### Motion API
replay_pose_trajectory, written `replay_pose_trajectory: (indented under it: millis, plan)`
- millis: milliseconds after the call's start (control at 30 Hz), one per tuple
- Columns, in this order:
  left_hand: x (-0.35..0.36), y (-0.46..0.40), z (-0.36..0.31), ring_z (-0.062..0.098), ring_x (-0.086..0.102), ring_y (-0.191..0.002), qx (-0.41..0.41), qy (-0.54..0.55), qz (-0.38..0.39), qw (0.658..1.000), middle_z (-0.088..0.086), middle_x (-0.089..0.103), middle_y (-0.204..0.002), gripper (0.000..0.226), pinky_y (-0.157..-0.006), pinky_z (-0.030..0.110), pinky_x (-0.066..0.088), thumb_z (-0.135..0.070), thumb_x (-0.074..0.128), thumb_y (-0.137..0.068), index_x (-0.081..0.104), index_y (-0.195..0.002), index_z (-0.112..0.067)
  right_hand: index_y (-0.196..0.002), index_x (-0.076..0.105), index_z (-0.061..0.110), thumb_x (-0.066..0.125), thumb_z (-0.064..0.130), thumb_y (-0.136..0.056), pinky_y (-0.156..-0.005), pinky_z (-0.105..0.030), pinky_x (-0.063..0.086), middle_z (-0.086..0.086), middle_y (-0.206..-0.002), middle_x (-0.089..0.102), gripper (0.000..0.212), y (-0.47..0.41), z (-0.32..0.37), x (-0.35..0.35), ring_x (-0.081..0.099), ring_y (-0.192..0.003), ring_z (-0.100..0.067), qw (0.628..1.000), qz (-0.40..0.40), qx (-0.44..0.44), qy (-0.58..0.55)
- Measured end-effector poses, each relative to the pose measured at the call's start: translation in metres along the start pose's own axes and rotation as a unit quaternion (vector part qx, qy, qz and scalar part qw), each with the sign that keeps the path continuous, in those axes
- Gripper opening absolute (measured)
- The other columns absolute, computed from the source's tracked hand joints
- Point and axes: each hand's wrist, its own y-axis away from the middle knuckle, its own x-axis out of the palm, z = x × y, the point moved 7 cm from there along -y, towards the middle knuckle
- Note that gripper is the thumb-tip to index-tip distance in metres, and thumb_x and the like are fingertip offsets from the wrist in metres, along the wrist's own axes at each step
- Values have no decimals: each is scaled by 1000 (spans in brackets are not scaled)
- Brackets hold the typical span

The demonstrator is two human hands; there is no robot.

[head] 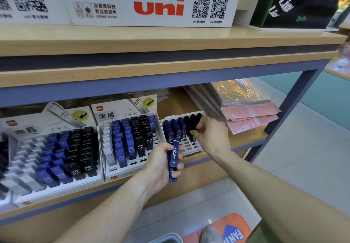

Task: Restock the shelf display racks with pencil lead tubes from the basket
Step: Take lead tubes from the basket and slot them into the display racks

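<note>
My left hand (162, 159) grips a small stack of blue 0.3 lead tubes (173, 159) in front of the lower shelf. My right hand (210, 133) reaches into the small white rack (191, 148) on the right and pinches a black lead tube (193, 129) standing in its back rows. That rack holds blue tubes on the left and black ones on the right, with open slots at the front. Two larger racks, the middle rack (130, 136) and the left rack (49, 155), hold white, blue and black HB 0.5 tubes.
Pink and clear wrapped packets (248, 114) lie stacked on the shelf right of the small rack. A white uni box (157, 6) stands on the upper shelf. The grey shelf post (284, 117) is at right. A basket rim (166, 238) shows at the bottom.
</note>
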Motion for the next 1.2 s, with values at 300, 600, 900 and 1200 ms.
replay_pose_trajectory:
  millis: [300, 600, 900, 1200]
  plan:
    - [-6, -4, 1, 23, 54, -56, 25, -8, -3, 1000, 9, 60, -77, 31, -36, 24, 26, -15, 48, -102, 71, -112, 2, -84, 71, 22, 80, 28, -83, -71, -32, 53, 8, -75, 71, 11, 0, -3, -4, 67, -75, -19, 1000, 22, -10, -17]
    - [-10, -3, 5, 23, 56, -57, 23, -16, -10, 1000, 11, 62, -84, 29, -36, 25, 27, -14, 50, -100, 73, -112, 0, -86, 69, 25, 81, 27, -81, -67, -26, 50, 13, -70, 68, 13, -2, -15, -5, 66, -72, -8, 996, 34, 36, -67]
    - [-10, -7, 7, 22, 55, -58, 18, -16, -2, 1000, 10, 61, -81, 30, -36, 24, 27, -15, 51, -99, 71, -114, 2, -78, 73, 21, 86, 36, -76, -68, -26, 54, 10, -63, 68, 20, -4, -24, -1, 66, -68, -5, 985, 16, 123, -123]
    - [-11, -10, 10, 22, 56, -58, 12, -21, -7, 1000, 9, 61, -84, 31, -36, 24, 27, -16, 53, -98, 73, -114, 2, -68, 74, 22, 87, 39, -73, -79, -42, 62, 4, -65, 74, 22, -2, -34, 7, 75, -69, -16, 964, 25, 185, -188]
